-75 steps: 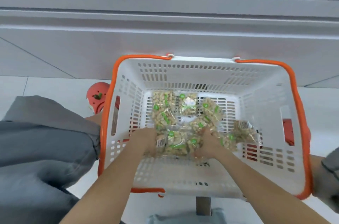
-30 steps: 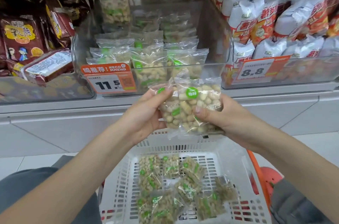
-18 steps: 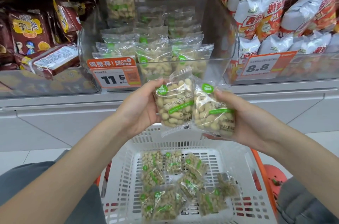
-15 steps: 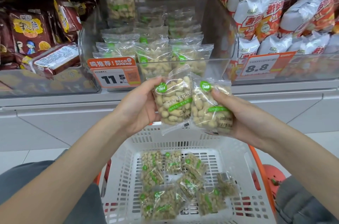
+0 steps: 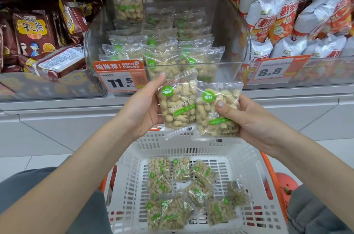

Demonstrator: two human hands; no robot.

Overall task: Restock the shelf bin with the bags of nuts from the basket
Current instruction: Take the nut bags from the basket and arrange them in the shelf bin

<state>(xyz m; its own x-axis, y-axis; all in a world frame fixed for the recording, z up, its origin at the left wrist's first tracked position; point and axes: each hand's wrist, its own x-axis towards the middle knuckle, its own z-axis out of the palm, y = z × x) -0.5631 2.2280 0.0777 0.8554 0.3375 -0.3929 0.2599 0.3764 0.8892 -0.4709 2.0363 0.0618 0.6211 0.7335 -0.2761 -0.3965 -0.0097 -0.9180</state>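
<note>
— Two bags of peanuts are up in the air, side by side and touching, just in front of the clear shelf bin. Who has which?

— The left hand holds the left peanut bag, fingers behind it and one fingertip at its top corner. The right hand holds the right peanut bag, thumb pressed on its front. Each grip is clenched on its own bag.

— And the bin itself?

— It sits on the shelf and already carries rows of the same bags, standing upright toward its front wall; one more stands tall at the back left corner. An orange price tag reading 11.5 hangs on the bin's front left.

— What remains below?

— The white basket with orange rim sits under the hands, with loose bags of nuts lying flat across its floor.

— Neighbours?

— Dark red snack packs fill the bin to the left, white and orange bags the one to the right, behind a tag reading 8.8.
</note>
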